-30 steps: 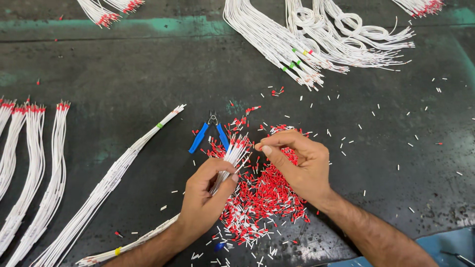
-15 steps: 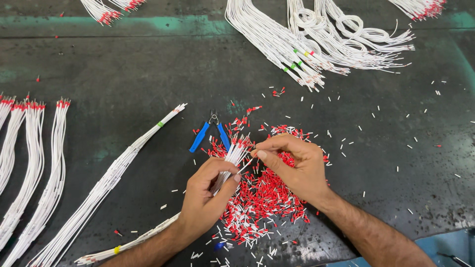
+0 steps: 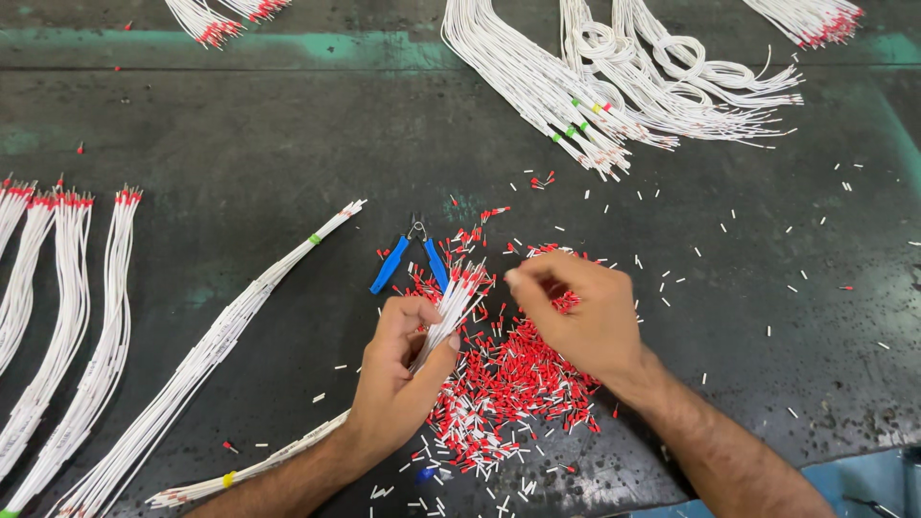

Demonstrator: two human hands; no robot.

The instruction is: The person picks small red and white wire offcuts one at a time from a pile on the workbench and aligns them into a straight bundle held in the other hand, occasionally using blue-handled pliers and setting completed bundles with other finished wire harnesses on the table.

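While your left hand (image 3: 398, 379) clamps the white wire bundle (image 3: 451, 305) in a closed grip, its fanned ends stand over the near centre of the worktop (image 3: 240, 144), above the pile of red ferrules (image 3: 508, 379). Your right hand (image 3: 576, 312) has its fingertips pinched together just beside those ends; whether a ferrule sits between them I cannot tell. Risks noted: the ends are crowded, so a sleeve may go onto the wrong wire or seat only partway. The bundle tail (image 3: 249, 468) trails unsupported to the near left, and a tug there could pull wires out of your grip. The blue-handled cutters (image 3: 411, 261) lie open just beyond the ends, where a stray wire could snag.
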